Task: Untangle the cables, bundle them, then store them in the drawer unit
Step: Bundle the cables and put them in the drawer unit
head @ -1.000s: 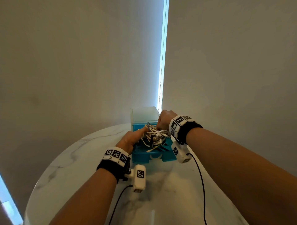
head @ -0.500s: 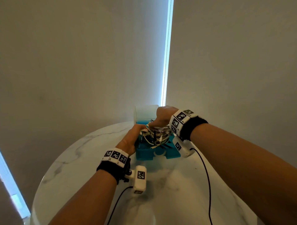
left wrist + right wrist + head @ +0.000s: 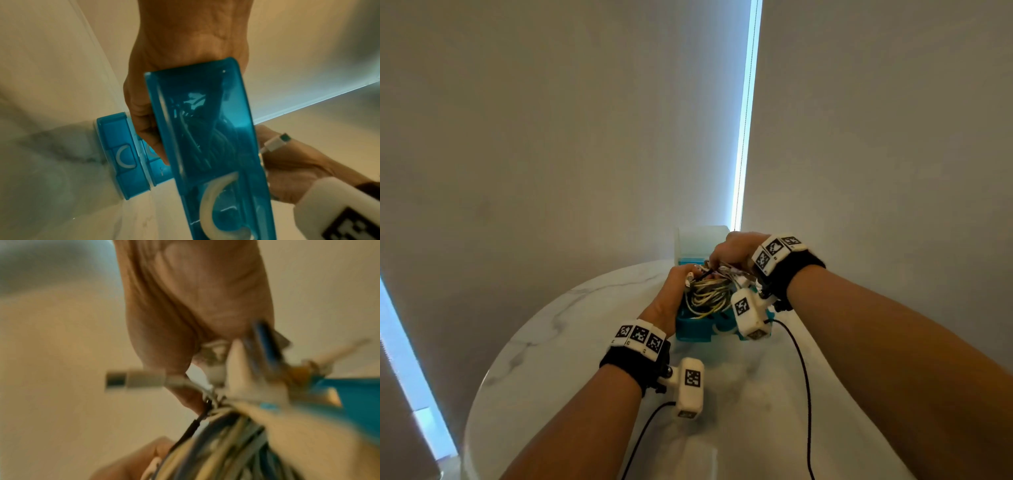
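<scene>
A coiled bundle of white, yellow and grey cables (image 3: 707,294) sits in the pulled-out blue drawer (image 3: 691,330) of the drawer unit (image 3: 698,240) at the table's far side. My right hand (image 3: 732,250) is on top of it and pinches the gathered top of the cable bundle (image 3: 216,434), where a white connector (image 3: 139,379) sticks out. My left hand (image 3: 674,291) holds the drawer's left side. Its fingers (image 3: 148,129) lie along the outside of the blue drawer (image 3: 216,146), and its thumb is at the cables. The drawer's inside is mostly hidden.
The drawer unit stands on a round white marble table (image 3: 585,342) close to a grey wall. Lower blue drawers (image 3: 123,154) of the unit are closed. Black camera leads (image 3: 801,377) trail across the table toward me.
My right hand has turned over the bundle and pushed it lower into the drawer. My left hand has slid forward along the drawer's left side.
</scene>
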`<state>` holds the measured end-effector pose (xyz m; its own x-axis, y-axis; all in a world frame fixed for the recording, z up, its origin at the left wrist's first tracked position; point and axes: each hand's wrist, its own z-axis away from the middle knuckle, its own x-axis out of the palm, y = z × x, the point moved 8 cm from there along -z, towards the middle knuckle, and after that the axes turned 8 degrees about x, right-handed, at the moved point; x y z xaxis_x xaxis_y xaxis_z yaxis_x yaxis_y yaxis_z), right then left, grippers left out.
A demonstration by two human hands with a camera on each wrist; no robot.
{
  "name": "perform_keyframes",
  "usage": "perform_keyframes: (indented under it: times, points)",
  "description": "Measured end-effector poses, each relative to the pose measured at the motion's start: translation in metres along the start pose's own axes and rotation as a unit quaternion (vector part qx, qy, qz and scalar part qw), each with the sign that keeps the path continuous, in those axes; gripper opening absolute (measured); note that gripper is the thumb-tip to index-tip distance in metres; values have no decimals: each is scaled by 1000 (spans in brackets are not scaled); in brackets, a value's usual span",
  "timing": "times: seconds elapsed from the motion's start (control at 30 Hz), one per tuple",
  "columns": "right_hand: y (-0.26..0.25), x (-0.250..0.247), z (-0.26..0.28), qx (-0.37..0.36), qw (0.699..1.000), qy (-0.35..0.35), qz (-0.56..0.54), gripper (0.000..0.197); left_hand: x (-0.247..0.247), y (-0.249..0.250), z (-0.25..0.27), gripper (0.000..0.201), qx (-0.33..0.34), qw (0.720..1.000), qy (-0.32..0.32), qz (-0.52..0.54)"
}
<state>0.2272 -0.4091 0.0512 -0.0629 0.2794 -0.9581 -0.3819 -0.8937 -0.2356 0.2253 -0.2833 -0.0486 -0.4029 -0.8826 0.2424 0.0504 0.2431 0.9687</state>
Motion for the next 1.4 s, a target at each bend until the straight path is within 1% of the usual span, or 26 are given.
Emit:
perform_keyframes:
  times: [0.07,0.13,0.23,0.27,0.33,0.4,0.47,0.53,0.63,0.7,0.77,0.8,0.87,0.93,1.03,1.1,1.17,1.23,1.27,1.3,1.4]
  points:
    - [8,4,-7,15,998,-33,-49,32,-2,-4,-2,39,-18,1000,-6,-20]
    - [14,0,-6,34,999,-15,-40,39,-5,-7,-4,40,-30,998,10,-51]
    - [18,-20,4,46,996,80,-10,51,-8,-4,-7,37,-30,995,43,-90]
    - [15,-25,6,29,993,114,-8,54,-8,-4,-8,36,-32,994,50,-94]
    - [9,-25,8,5,988,152,-11,58,-8,-1,-9,35,-31,992,63,-104]
    - [3,-21,11,-17,985,174,10,47,-8,0,-9,32,-27,990,72,-116]
    - [2,-17,11,-32,980,192,48,36,-8,0,-11,26,-16,990,77,-117]
    - [5,-12,8,-40,976,197,79,25,-5,-1,-10,20,-17,991,74,-106]
    - [9,-4,-2,-38,977,195,80,16,-1,-5,-10,23,-26,993,66,-93]
    - [11,-6,-7,-34,974,220,50,14,-2,-6,-10,30,-29,992,66,-100]
    - [14,-9,-10,-18,971,238,28,21,-1,-9,-11,33,-42,991,66,-110]
    - [14,-9,-11,-11,971,238,19,26,-1,-10,-12,31,-49,989,68,-118]
    - [13,-7,-14,-3,975,221,7,36,-3,-9,-12,21,-56,987,73,-135]
    - [8,-5,-14,-7,982,188,5,44,-8,-5,-12,14,-54,983,81,-157]
    - [2,-15,-8,-37,989,144,1,39,-15,2,-18,17,-43,978,95,-179]
    - [-1,-22,4,-55,993,85,63,49,-15,5,-23,18,-45,976,91,-193]
    - [-2,-19,17,-82,987,-1,139,61,-13,7,-26,20,-60,974,84,-201]
    - [2,-9,23,-107,979,-75,159,72,-13,8,-31,19,-59,976,75,-197]
    - [5,-5,23,-118,976,-86,160,76,-11,9,-33,20,-60,977,65,-194]
    - [6,0,21,-126,974,-81,168,78,-9,9,-33,22,-64,977,57,-194]
    - [3,5,13,-140,973,-22,182,72,-9,8,-33,25,-76,980,48,-175]
